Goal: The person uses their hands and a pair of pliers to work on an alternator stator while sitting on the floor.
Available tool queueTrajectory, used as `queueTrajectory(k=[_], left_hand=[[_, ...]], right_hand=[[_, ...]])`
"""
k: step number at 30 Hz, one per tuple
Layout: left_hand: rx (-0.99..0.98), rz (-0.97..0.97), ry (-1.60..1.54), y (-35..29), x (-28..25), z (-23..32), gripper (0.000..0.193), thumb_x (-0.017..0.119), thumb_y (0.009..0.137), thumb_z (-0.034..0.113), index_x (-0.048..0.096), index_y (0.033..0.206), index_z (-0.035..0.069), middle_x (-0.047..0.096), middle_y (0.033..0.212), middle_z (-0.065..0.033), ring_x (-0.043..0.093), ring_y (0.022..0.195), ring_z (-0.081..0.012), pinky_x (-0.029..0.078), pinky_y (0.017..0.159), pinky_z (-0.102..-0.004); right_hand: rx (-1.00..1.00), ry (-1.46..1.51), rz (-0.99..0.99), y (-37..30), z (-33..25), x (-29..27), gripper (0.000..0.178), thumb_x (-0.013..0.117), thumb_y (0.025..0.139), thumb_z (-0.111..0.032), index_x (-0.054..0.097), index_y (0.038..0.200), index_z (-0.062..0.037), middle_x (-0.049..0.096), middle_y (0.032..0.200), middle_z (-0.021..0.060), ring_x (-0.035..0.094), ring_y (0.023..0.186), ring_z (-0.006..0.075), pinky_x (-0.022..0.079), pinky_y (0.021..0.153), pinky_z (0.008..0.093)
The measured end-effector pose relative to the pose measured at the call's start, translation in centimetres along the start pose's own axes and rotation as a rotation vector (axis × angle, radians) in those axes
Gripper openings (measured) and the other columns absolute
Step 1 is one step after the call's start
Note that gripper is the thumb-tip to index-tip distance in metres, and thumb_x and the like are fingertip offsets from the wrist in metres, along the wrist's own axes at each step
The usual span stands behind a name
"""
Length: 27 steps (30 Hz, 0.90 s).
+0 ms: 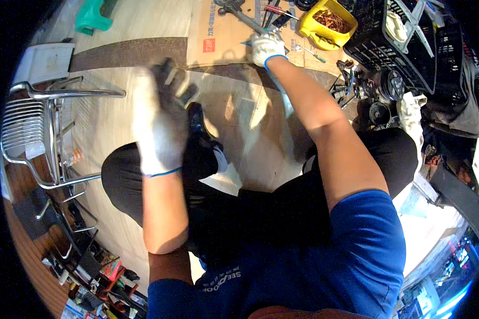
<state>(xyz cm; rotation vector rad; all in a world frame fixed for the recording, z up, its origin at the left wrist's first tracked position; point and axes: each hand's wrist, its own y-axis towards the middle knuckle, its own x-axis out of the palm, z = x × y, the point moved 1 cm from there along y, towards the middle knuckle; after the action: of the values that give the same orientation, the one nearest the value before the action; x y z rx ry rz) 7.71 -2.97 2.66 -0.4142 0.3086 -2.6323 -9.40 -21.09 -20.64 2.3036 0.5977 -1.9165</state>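
My left hand (164, 119), in a white work glove with a dark grey palm, is raised above my bent left leg. It is smeared by motion, but its fingers show spread apart with nothing between them. Farther forward, my right hand (268, 49), in a white glove with a blue cuff, is closed at the near end of a long grey metal tool (248, 21) with a thick head. Its fingertips are partly hidden. The tool is over a flattened cardboard sheet (218, 40). Just beyond this hand, a red-handled screwdriver (282, 11) is on the cardboard.
A yellow cut-open jug (329, 24) holds many small coppery pieces. Black plastic crates (394, 53) stand at the right, with dark metal parts (378, 87) beside them. A metal-framed chair (48, 122) is at the left, and a green plastic object (92, 17) at the far left.
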Motion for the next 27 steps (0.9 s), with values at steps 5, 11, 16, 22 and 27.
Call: queueTrajectory(k=[5,11,16,22,27], left_hand=[[0.166,-0.279,0.037,-0.1,-0.7,9.0,0.083,0.040,0.098,0.063,0.036,0.149,-0.002,0.039,0.152,-0.0253,0.041,0.138,-0.0404,0.034,0.113,-0.0525],[0.244,-0.292,0.438,4.0,-1.5,7.1,0.061,0.046,0.101,0.051,0.053,0.136,0.002,0.058,0.129,-0.0139,0.056,0.115,-0.0277,0.043,0.096,-0.0396],[0.570,-0.483,1.541,3.1,-0.9,4.1,0.056,0.056,0.097,0.045,0.057,0.136,0.006,0.060,0.133,-0.0219,0.060,0.123,-0.0282,0.045,0.102,-0.0373],[0.586,-0.673,1.422,0.2,-0.2,4.2,0.050,0.061,0.096,0.038,0.058,0.134,0.005,0.063,0.127,-0.0224,0.061,0.120,-0.0352,0.047,0.101,-0.0389],[0.485,-0.649,1.330,0.6,1.8,4.9,0.060,0.059,0.095,0.047,0.056,0.137,0.003,0.061,0.132,-0.0229,0.057,0.127,-0.0361,0.043,0.105,-0.0399]], right_hand=[[-0.045,0.310,0.127,-1.4,-2.8,-3.7,0.046,0.058,0.087,-0.044,0.068,0.119,-0.0132,0.069,0.118,0.0178,0.066,0.108,0.0370,0.050,0.095,0.0469],[-0.230,0.247,-0.257,-7.6,-3.1,-3.2,0.050,0.054,0.091,-0.051,0.073,0.107,-0.0069,0.069,0.108,0.0239,0.067,0.104,0.0389,0.051,0.091,0.0466],[-0.561,0.191,-0.632,-14.3,4.9,6.6,0.053,0.076,0.077,-0.050,0.072,0.109,-0.0077,0.073,0.106,0.0148,0.069,0.096,0.0338,0.055,0.081,0.0423],[-0.138,0.018,-0.608,-23.6,6.1,14.2,0.034,0.066,0.086,-0.028,0.071,0.118,-0.0158,0.072,0.111,0.0162,0.068,0.099,0.0310,0.052,0.086,0.0412],[-0.141,0.050,-0.569,-21.3,5.5,1.6,0.031,0.059,0.088,-0.020,0.070,0.115,-0.0107,0.070,0.116,0.0160,0.067,0.104,0.0295,0.052,0.090,0.0371]])
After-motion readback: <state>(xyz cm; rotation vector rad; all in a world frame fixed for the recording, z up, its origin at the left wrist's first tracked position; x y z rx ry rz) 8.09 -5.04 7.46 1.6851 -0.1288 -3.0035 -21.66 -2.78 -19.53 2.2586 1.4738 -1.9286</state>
